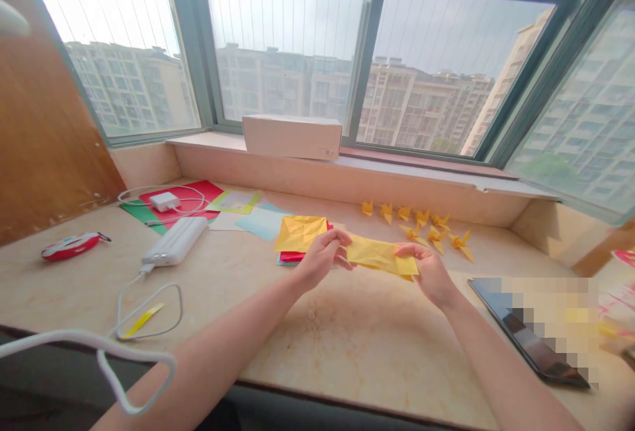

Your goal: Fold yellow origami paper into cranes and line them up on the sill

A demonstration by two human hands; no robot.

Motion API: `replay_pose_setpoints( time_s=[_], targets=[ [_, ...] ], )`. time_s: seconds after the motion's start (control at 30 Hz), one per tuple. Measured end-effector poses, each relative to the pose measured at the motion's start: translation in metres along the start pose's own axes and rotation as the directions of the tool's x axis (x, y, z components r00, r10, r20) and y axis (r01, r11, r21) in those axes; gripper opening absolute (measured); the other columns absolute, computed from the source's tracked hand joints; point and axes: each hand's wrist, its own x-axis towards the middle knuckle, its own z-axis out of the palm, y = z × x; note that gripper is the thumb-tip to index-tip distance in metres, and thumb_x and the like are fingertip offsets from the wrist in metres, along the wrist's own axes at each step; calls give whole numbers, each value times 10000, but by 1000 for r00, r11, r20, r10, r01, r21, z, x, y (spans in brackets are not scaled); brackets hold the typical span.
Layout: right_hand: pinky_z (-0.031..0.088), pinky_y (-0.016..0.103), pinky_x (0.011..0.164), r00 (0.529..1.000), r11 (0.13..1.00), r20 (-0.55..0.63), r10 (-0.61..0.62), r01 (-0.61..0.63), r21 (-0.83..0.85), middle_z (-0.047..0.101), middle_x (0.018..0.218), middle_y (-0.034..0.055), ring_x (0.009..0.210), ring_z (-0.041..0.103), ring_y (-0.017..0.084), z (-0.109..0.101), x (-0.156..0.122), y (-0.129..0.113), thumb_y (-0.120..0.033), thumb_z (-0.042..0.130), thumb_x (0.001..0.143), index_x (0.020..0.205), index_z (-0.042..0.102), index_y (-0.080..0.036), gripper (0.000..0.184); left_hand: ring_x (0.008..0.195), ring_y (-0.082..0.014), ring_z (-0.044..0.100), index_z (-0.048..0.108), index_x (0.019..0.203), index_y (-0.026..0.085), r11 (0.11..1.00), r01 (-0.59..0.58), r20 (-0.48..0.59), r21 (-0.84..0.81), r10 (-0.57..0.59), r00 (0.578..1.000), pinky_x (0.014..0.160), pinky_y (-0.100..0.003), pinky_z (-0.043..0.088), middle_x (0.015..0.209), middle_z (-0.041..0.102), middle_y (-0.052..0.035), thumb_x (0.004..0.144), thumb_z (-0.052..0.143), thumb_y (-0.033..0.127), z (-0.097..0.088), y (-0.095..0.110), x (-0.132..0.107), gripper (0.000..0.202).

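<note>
Over the marble counter (377, 345), right at the window, both hands are up and working! The left hand (320, 260) has its fingers together, pinched on one end of a folded yellow paper (381, 256), while the right hand (430, 275) clamps the other end, thumb on top, fingers curled beneath. That paper hangs between the hands, just above the counter. Right behind the left hand, a yellow square (297, 233) sits on a pile of colored sheets (292, 258), and over by the right hand stands a cluster of yellow paper cranes (421, 226). Further left, a power bank (173, 240) trails a white cable (143, 305), and a charger (164, 201) lies on red paper (198, 190), near a red pouch (72, 246). Down on the right, a tablet (526, 332), partly blurred out, and up on the window ledge (208, 141), a white box (292, 137)!
</note>
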Motion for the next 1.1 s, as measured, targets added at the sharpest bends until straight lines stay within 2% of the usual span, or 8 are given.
replay_pose_setpoints(
  time_s=[0.1,0.23,0.37,0.5,0.6,0.73,0.9,1.1],
  targets=[
    [561,327,704,998,988,51,-36,43,-147,688,1150,65,866,683,225,3,-5,1,-204,715,645,675,720,-194,32,716,-149,665,552,1135,224,999,28,-53,-47,-31,998,639,-267,530,826,640,-18,861,553,515,2,0,-3,399],
    [526,405,884,972,888,143,-185,228,-398,677,1190,57,1058,638,255,13,-12,1,-151,521,730,708,745,-215,234,672,-157,659,453,1282,205,985,117,-32,125,-114,993,628,-258,505,776,663,-6,774,706,423,7,-10,-7,608],
    [437,450,1020,931,776,93,-352,346,-527,685,1198,55,1175,591,248,17,-16,-7,-116,419,778,897,725,-227,347,738,-166,661,587,1162,208,833,-63,-76,549,125,989,698,-269,499,820,682,-12,831,626,270,3,-14,-8,340],
    [422,444,1037,898,636,209,-387,424,-644,665,1255,64,1197,583,264,27,-22,-11,-258,515,891,1159,655,-247,304,887,-191,667,686,985,215,509,-342,199,790,314,928,812,-286,482,938,723,-46,915,527,224,1,-6,-12,175],
    [476,416,938,871,538,348,-347,489,-687,736,1107,46,1011,669,259,39,-26,-6,-341,564,913,1113,691,-278,245,858,-180,665,694,1013,215,393,-486,382,780,316,869,778,-265,483,925,731,-59,954,485,249,5,-2,-17,221],
    [513,355,786,886,540,372,-275,463,-703,767,988,15,849,687,222,38,-26,-5,-325,540,939,1030,730,-303,211,781,-158,670,704,960,207,431,-464,351,774,319,881,720,-236,483,862,738,-36,939,525,252,8,-2,-18,186],
    [508,344,787,920,565,166,-354,352,-746,772,915,0,848,679,218,19,-18,-12,-300,597,888,925,749,-284,157,733,-153,674,694,878,210,509,-330,160,795,349,923,707,-244,496,804,735,-2,909,568,277,0,1,-9,146],
    [511,361,775,791,561,-117,-601,313,-767,740,916,51,841,660,223,15,-12,-15,-308,580,877,920,705,-227,155,808,-189,668,619,1081,181,738,-162,-186,655,366,912,679,-293,540,981,700,-82,870,578,452,0,12,-2,346]
  ],
)
